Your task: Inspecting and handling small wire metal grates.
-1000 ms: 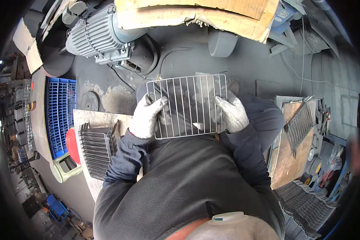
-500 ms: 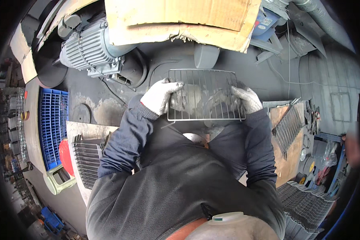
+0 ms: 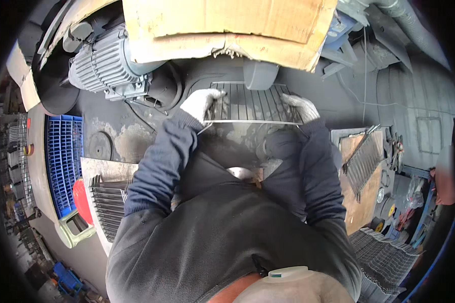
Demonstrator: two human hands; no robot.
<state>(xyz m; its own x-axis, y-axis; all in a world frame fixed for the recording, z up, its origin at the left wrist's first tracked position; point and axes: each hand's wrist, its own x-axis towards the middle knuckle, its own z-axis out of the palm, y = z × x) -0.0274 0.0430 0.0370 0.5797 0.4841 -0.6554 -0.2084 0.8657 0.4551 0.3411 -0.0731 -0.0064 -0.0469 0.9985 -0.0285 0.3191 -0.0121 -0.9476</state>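
A wire rack [image 3: 253, 121] with thin parallel bars is held level between my two white-gloved hands. My left hand [image 3: 201, 105] closes on its left side, thumb lying over the top. The opposite side is gripped by my right hand [image 3: 302, 107], whose lower fingers are partly hidden. The rack's far edge lies at a rounded grey wheel-like part [image 3: 260, 74] that sticks out from under a cardboard sheet [image 3: 232, 25]. Whether the rack touches that part I cannot tell.
A grey finned motor [image 3: 103, 65] stands at the far left. Several racks [image 3: 108, 204] rest on a board to my left, near a blue plastic crate [image 3: 65, 161]. On my right, more racks [image 3: 364, 159] lean on a wooden board, with a further stack [image 3: 384, 260] nearer.
Both hands have moved the rack away from my body, toward the rounded grey part. The rack has tipped flatter and appears shorter front to back.
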